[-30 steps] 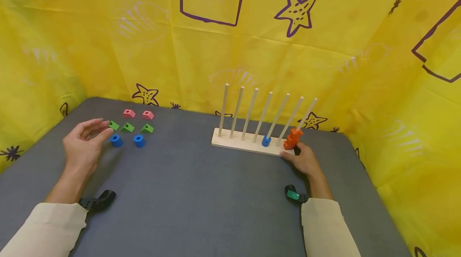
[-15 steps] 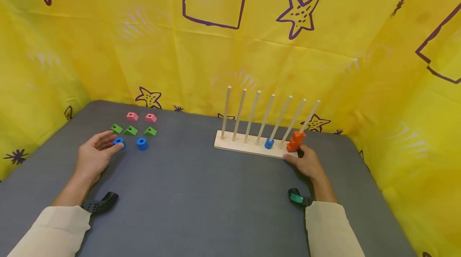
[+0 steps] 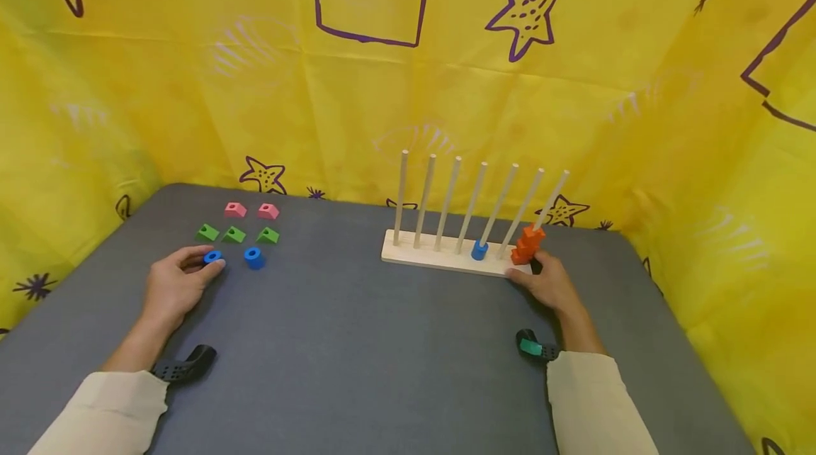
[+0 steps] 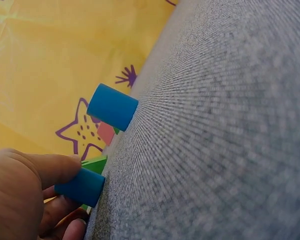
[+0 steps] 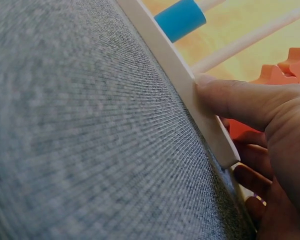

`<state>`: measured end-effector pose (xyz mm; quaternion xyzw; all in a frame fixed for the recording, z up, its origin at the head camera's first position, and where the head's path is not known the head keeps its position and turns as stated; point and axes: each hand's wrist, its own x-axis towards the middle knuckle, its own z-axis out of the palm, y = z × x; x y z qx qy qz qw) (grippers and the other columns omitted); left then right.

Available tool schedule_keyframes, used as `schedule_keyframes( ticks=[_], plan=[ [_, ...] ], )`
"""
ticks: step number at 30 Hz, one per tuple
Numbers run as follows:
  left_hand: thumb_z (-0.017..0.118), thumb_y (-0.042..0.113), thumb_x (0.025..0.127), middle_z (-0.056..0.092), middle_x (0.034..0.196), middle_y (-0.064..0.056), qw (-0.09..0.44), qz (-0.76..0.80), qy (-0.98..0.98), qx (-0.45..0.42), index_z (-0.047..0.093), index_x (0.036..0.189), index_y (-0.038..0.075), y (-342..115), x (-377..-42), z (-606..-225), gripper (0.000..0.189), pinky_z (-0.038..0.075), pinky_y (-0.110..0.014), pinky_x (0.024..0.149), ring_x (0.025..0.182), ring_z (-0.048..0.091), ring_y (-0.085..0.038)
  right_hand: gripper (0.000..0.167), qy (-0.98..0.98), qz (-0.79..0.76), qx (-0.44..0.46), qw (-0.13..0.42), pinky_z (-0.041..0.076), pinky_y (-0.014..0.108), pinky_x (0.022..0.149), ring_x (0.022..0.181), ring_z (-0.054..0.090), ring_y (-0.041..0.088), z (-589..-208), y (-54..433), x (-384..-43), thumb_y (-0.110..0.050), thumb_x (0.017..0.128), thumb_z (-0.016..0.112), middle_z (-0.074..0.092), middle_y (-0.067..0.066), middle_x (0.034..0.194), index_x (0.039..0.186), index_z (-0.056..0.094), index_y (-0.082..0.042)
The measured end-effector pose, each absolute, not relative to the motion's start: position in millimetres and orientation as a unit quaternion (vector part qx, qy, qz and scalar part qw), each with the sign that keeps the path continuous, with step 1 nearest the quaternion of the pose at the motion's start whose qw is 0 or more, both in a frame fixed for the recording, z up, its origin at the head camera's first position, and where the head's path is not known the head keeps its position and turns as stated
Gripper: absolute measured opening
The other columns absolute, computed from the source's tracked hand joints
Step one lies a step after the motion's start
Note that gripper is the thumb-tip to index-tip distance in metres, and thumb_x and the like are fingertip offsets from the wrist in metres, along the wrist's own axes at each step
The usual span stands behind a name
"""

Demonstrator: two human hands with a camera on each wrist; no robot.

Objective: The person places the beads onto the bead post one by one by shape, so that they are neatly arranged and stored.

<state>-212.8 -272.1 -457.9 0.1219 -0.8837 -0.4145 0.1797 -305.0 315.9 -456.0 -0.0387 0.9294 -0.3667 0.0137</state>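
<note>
My left hand (image 3: 175, 286) pinches a blue cylinder bead (image 4: 85, 187) between thumb and fingers, its bottom close to the table. A second blue cylinder bead (image 3: 254, 258) stands just right of it. At the right, my right hand (image 3: 552, 286) grips the end of a wooden peg rack (image 3: 427, 255), thumb on the front edge of the base. Several upright pegs rise from it. Orange star-shaped beads (image 3: 528, 245) are stacked on the rightmost peg, partly behind the fingers in the right wrist view. Another blue cylinder bead (image 5: 181, 20) sits low on a peg further left.
Behind the left hand lie three green triangular beads (image 3: 234, 234) in a row, with two pink beads (image 3: 268, 211) further back. The grey table (image 3: 357, 349) ends at a yellow patterned cloth (image 3: 357, 100) hanging behind and at both sides.
My left hand has moved right and toward me, from beside the green beads to the left blue bead, and now pinches it. The right hand keeps its grip on the rack.
</note>
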Motion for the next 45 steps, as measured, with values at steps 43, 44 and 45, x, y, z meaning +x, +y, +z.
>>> schedule_keyframes(
  ticks=[43,44,45],
  plan=[
    [0.071,0.011,0.089,0.067,0.100,-0.014,0.195,-0.514,-0.826,-0.125,0.065,0.120,0.000,-126.7,-226.8,-343.8,0.033,0.052,-0.018,0.074,0.085,0.064,-0.011,0.072,0.929,-0.367,-0.033,0.020,0.025,0.061,0.104,0.123,0.039,0.049,-454.3,317.9,-305.0,-0.037,0.086,0.074,0.044,0.032,0.136,0.136,0.045,0.006],
    [0.071,0.010,0.089,0.067,0.100,-0.014,0.191,-0.517,-0.824,-0.131,0.065,0.120,0.000,-121.4,-229.4,-340.5,0.033,0.052,-0.019,0.074,0.085,0.065,-0.012,0.073,0.929,-0.368,-0.032,0.021,0.025,0.061,0.104,0.123,0.039,0.049,-454.1,318.1,-305.0,-0.038,0.086,0.074,0.044,0.032,0.136,0.137,0.045,0.006],
    [0.071,0.009,0.089,0.067,0.100,-0.014,0.188,-0.520,-0.822,-0.138,0.065,0.120,0.000,-115.7,-232.2,-337.1,0.033,0.052,-0.020,0.074,0.085,0.065,-0.014,0.073,0.929,-0.368,-0.031,0.020,0.025,0.061,0.104,0.123,0.039,0.049,-454.0,318.4,-305.1,-0.038,0.086,0.074,0.044,0.032,0.136,0.137,0.045,0.006]
  ],
)
